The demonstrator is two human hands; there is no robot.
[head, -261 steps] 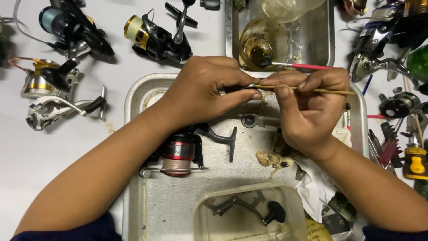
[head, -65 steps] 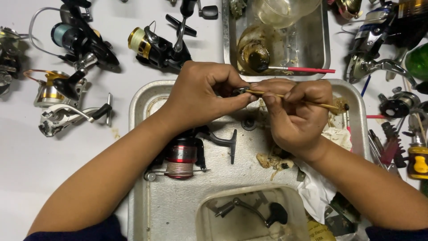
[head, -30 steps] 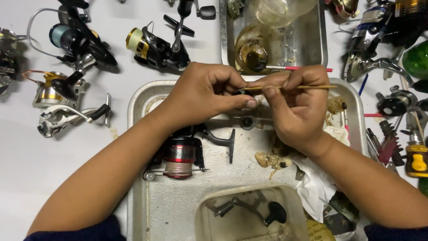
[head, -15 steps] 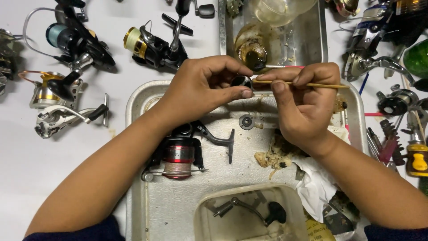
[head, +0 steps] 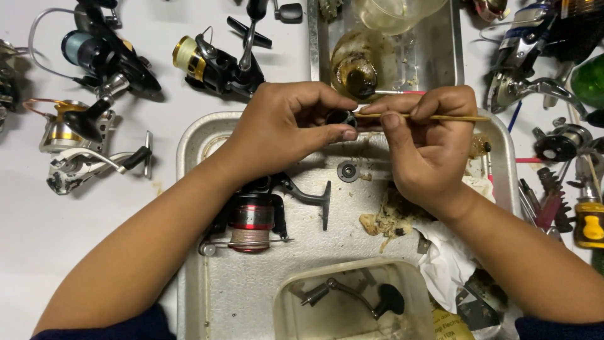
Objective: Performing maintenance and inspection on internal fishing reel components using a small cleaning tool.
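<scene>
Nearby, reel (head: 251, 217) under hands (head: 352, 126)

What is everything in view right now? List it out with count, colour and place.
small part: 1, black, pinched in left hand
thin stick: 1, tan, in right hand, tip at the part
metal tray: 1, silver, centre
spinning reel: 1, black and red, in the tray
washer: 1, dark, in the tray
plastic tub: 1, clear, near edge, holds a handle
upper tray: 1, silver, top
loose reels: several, black, gold, silver, left side
screwdriver: 1, yellow handle, right
left hand: 1
right hand: 1
</scene>
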